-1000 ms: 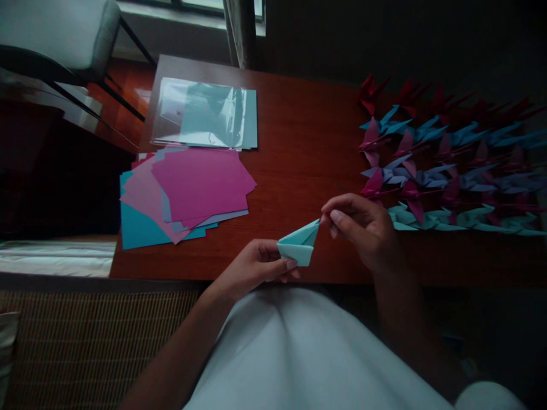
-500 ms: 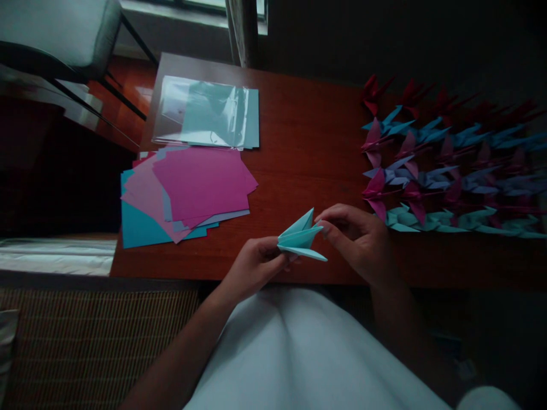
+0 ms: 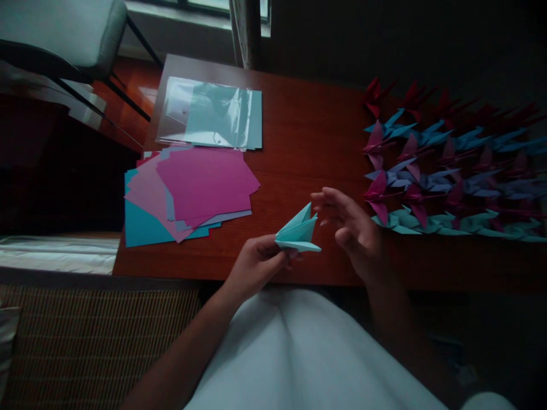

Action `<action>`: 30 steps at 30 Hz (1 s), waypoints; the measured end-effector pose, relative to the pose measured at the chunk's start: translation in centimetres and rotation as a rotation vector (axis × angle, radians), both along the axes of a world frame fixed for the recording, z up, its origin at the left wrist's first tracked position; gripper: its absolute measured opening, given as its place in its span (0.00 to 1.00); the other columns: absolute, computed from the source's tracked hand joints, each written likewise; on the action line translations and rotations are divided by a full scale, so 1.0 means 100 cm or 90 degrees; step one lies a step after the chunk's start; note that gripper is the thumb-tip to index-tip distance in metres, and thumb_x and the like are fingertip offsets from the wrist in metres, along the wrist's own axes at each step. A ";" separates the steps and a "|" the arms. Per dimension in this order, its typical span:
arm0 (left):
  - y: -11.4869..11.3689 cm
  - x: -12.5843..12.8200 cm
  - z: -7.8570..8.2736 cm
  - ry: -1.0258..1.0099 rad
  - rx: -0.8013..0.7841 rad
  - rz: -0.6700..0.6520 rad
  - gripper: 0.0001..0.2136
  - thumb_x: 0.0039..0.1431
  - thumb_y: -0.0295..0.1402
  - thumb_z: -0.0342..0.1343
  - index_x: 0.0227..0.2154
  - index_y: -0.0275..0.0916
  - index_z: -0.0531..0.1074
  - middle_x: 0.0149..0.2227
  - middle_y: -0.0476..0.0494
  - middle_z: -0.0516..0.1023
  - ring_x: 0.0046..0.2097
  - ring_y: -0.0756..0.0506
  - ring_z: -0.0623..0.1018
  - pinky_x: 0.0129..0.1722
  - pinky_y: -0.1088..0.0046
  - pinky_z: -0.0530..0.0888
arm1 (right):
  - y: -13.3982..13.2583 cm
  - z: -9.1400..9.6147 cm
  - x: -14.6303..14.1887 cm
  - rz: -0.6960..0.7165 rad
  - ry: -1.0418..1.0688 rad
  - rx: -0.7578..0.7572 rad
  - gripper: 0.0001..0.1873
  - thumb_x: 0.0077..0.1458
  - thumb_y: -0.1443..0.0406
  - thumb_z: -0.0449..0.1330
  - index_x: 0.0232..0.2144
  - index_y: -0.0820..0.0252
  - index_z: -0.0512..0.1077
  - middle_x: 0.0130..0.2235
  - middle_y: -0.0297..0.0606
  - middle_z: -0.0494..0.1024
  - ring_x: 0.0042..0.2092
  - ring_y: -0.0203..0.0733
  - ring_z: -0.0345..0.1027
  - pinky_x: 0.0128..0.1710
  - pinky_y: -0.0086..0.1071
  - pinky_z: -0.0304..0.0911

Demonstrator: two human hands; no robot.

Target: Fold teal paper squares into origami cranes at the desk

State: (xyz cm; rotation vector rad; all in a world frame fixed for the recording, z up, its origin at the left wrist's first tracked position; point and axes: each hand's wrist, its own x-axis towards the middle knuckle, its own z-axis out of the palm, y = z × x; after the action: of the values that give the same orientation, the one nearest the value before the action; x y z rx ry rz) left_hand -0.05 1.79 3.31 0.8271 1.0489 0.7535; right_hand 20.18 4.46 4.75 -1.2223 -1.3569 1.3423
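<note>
One rt grip [image 3: 359, 236], half-curled

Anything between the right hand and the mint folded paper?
Nothing visible. The right hand is open close beside the mint folded paper, with only table showing in the gap; the left hand grips the opposite end.

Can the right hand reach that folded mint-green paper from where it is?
Probably yes. The right hand is open beside the folded mint-green paper, with nothing visible in between. The left hand holds only the other end, so the near side looks free.
</note>
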 end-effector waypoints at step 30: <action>-0.006 0.004 -0.004 0.166 0.186 0.148 0.04 0.58 0.32 0.65 0.34 0.39 0.84 0.34 0.46 0.86 0.35 0.46 0.83 0.39 0.74 0.79 | 0.001 -0.006 -0.011 0.074 -0.007 -0.025 0.08 0.54 0.62 0.69 0.38 0.52 0.78 0.39 0.35 0.80 0.44 0.42 0.74 0.45 0.36 0.71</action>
State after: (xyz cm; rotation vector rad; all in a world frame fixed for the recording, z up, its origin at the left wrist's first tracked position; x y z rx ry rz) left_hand 0.35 1.20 2.92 1.0868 1.3007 1.0320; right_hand 19.11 4.56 4.14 -1.1937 -1.4340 1.4521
